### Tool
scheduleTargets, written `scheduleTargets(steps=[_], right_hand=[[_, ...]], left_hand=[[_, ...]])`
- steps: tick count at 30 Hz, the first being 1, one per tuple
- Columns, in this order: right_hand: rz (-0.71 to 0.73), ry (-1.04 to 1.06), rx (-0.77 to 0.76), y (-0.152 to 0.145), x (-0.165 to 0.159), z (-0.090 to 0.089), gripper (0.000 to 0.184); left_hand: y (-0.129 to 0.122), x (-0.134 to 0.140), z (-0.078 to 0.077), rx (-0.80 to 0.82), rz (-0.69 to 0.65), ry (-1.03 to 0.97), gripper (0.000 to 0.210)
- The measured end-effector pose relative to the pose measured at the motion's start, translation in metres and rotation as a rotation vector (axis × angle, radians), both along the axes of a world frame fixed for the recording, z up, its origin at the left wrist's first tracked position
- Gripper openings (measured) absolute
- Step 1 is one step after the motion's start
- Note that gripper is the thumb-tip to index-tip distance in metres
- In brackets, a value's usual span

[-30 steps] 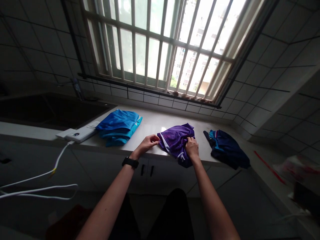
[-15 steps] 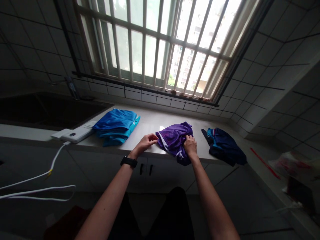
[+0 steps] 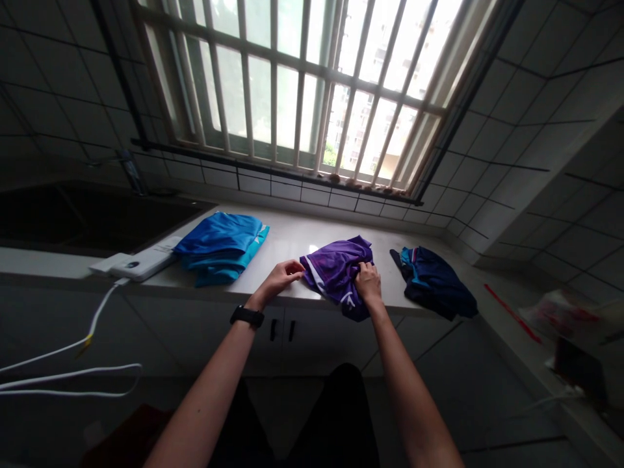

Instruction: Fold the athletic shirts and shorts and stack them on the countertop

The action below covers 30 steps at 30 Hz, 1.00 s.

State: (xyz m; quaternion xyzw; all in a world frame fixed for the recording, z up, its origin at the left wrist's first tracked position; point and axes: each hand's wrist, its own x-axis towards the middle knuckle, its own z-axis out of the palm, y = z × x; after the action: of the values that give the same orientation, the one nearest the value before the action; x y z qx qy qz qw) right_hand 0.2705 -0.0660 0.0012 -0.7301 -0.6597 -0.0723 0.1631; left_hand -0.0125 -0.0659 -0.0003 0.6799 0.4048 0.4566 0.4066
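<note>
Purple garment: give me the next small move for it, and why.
Perhaps ease the purple garment back a little with the right hand: its near end appears to overhang the front of the counter, and that hand is on its bunched right side.

A black band (image 3: pixel 247 316) circles the left wrist (image 3: pixel 255 301), dark and fairly broad, shaped like a watch or fitness tracker; any detail on its face is too dim to make out. The left forearm (image 3: pixel 214 382) is bare and slender, with one small round spot (image 3: pixel 199 411) on its upper side. The right forearm (image 3: pixel 409 370) and both sets of slim fingers (image 3: pixel 277 279) are bare too. Black legwear (image 3: pixel 345 413) covers the legs, its seams lost in shadow.
</note>
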Motion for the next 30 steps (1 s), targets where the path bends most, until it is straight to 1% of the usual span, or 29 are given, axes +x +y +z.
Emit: scheduleTargets(steps=[9, 13, 16, 18, 20, 22, 24, 30], right_hand=[[0.001, 0.006, 0.009, 0.001, 0.000, -0.001, 0.040], [-0.010, 0.001, 0.004, 0.001, 0.001, -0.002, 0.039], [-0.010, -0.008, 0.000, 0.001, 0.001, -0.002, 0.038], [-0.009, -0.008, 0.002, 0.001, 0.001, -0.001, 0.038], [-0.008, -0.005, 0.001, 0.000, 0.001, -0.001, 0.039], [-0.008, -0.003, -0.006, 0.000, 0.001, 0.000, 0.041], [-0.012, -0.004, -0.013, -0.001, 0.000, 0.001, 0.042], [-0.009, -0.012, -0.009, -0.004, 0.000, 0.002, 0.041]], left_hand=[[0.002, -0.001, -0.003, 0.012, 0.001, -0.004, 0.033], [0.003, -0.002, -0.002, 0.015, -0.008, 0.035, 0.030], [0.001, 0.005, -0.004, 0.065, 0.048, 0.175, 0.017], [-0.003, 0.013, -0.007, 0.159, 0.111, 0.336, 0.008], [-0.007, 0.022, -0.009, 0.269, 0.157, 0.493, 0.013], [-0.010, 0.028, -0.011, 0.342, 0.169, 0.598, 0.017], [-0.011, 0.031, -0.012, 0.360, 0.168, 0.644, 0.018], [-0.011, 0.030, -0.012, 0.327, 0.167, 0.693, 0.020]])
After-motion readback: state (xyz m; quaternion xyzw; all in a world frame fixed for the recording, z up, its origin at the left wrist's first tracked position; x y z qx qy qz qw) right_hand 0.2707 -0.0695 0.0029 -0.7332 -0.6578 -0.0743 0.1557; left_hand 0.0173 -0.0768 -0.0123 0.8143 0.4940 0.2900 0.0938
